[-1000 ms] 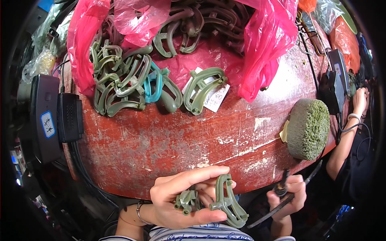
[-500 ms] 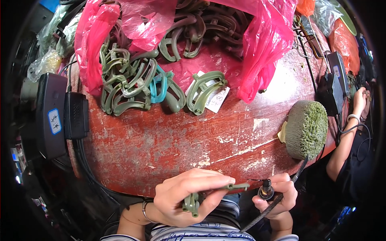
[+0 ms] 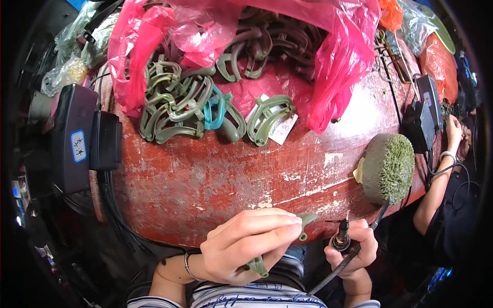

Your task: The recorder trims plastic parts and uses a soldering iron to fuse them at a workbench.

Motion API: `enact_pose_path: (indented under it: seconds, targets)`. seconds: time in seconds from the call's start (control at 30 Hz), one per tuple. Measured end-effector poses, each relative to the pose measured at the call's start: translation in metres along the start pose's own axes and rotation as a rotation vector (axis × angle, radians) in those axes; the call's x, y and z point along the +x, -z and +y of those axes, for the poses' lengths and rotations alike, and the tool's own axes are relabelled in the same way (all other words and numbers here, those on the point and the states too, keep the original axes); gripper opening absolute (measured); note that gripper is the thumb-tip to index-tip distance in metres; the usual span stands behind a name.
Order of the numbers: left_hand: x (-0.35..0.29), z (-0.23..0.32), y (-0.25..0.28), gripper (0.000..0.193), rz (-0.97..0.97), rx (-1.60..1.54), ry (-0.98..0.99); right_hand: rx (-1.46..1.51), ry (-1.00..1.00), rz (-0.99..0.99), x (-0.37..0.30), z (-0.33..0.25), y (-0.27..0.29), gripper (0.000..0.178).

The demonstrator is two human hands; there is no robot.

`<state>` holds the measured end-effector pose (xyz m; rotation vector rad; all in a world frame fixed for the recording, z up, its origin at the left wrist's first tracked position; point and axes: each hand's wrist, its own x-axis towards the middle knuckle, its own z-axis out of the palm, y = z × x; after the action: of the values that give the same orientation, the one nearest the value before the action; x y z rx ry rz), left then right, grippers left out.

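Observation:
In my left hand [image 3: 249, 238] is a green curved moulded piece [image 3: 307, 219]. My fingers wrap round it and hide its middle; one end shows beyond the fingertips, another part [image 3: 258, 266] below the palm. My right hand [image 3: 363, 249] grips a black corded pen-like tool [image 3: 342, 236], its thin dark tip aimed left at the piece. Whether tip and piece touch I cannot tell. Both hands are at the table's near edge. Farther off lie similar green frame-shaped pieces [image 3: 177, 110], one teal frame [image 3: 214, 110] and a single green frame [image 3: 269, 119] over a white paper tag [image 3: 282, 129].
A pink plastic bag [image 3: 341, 61] holds several more pieces at the back. A round block with a rough green face [image 3: 389, 169] stands right on the worn red table [image 3: 205, 174]. Black boxes [image 3: 77, 138] with cables stand left, black adapters [image 3: 421, 123] right. Another person's arm [image 3: 436, 190] is far right.
My left hand has turned the green piece, so its end now points up and its lower part is more covered. The view has shifted slightly; the right hand keeps its grip.

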<state>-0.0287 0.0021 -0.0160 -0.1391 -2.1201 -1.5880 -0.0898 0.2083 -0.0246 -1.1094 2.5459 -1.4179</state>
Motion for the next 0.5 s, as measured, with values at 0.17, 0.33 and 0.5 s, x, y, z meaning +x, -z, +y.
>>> enact_pose_path:
  seconds: [0.17,0.33,0.5]
  targets:
    - [0.008,0.011,0.002,0.017,0.199,-0.554,0.61,-0.039,0.021,-0.005,0.033,-0.019,-0.006,0.037]
    - [0.007,-0.003,0.023,0.027,0.367,-1.259,0.747,-0.108,0.032,0.058,0.084,-0.032,-0.04,0.028]
    - [0.011,-0.001,0.031,0.022,0.479,-1.367,0.737,0.009,-0.068,-0.077,0.124,-0.037,-0.064,0.028]
